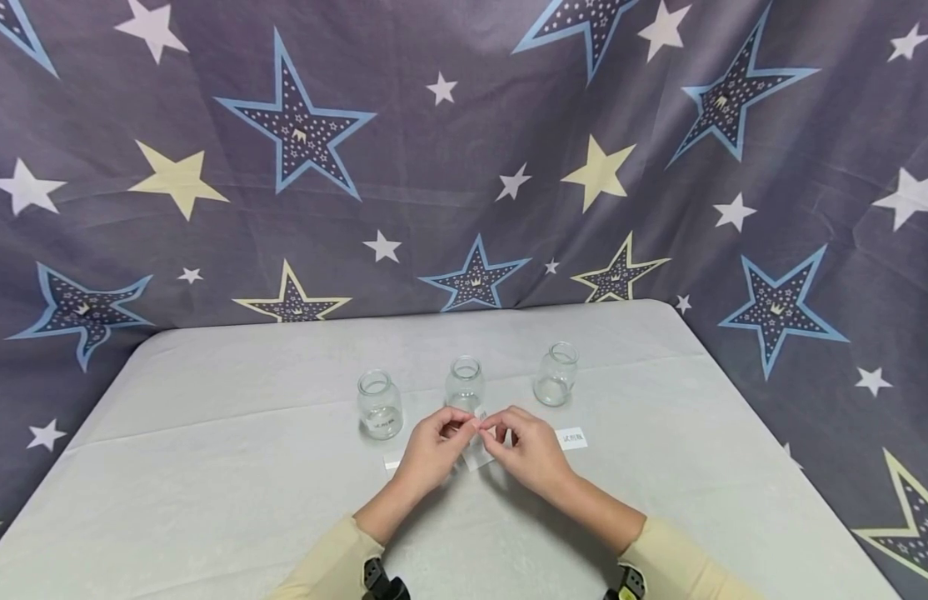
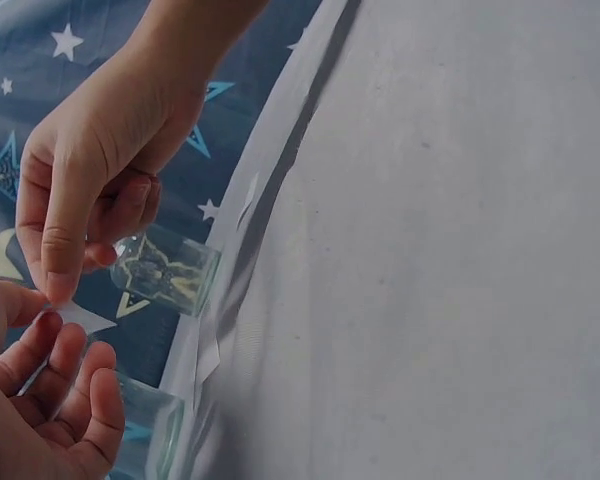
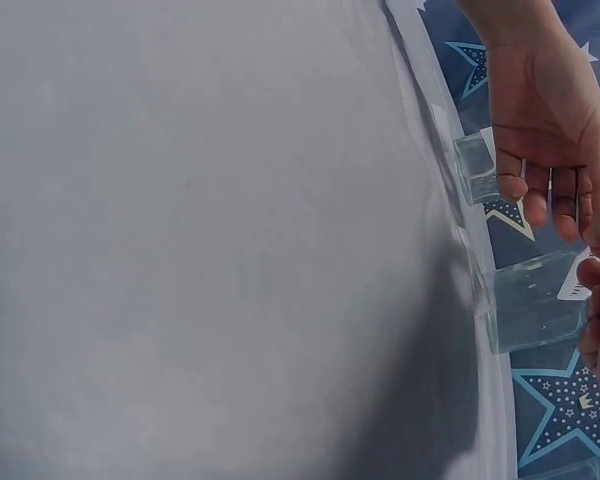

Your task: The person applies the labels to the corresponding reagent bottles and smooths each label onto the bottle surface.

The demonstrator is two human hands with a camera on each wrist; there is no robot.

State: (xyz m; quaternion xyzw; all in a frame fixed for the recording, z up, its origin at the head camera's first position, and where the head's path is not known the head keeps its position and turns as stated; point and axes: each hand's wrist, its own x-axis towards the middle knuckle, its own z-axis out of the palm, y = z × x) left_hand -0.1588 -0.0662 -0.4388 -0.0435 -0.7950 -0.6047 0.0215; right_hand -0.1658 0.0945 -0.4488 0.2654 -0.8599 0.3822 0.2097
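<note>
Both hands meet at the middle of the table, fingertips together, in front of the middle glass jar point(image 1: 464, 379). Left hand point(image 1: 431, 450) and right hand point(image 1: 530, 450) pinch a small white paper label point(image 2: 85, 318) between thumb and index finger; printing shows on the label point(image 3: 577, 283) in the right wrist view, and fingers hide part of it. Another white piece point(image 1: 477, 455) shows just below the hands; whether it lies on the table I cannot tell. A second glass jar point(image 1: 380, 407), with a printed label low on its front, stands left of the hands.
A third glass jar point(image 1: 556, 375) stands to the right, behind the right hand. On the table lie a white printed slip point(image 1: 571, 438) right of the hands and another white slip point(image 1: 392, 462) by the left wrist. A star-patterned cloth point(image 1: 404, 167) hangs behind the pale-covered table point(image 1: 232, 467).
</note>
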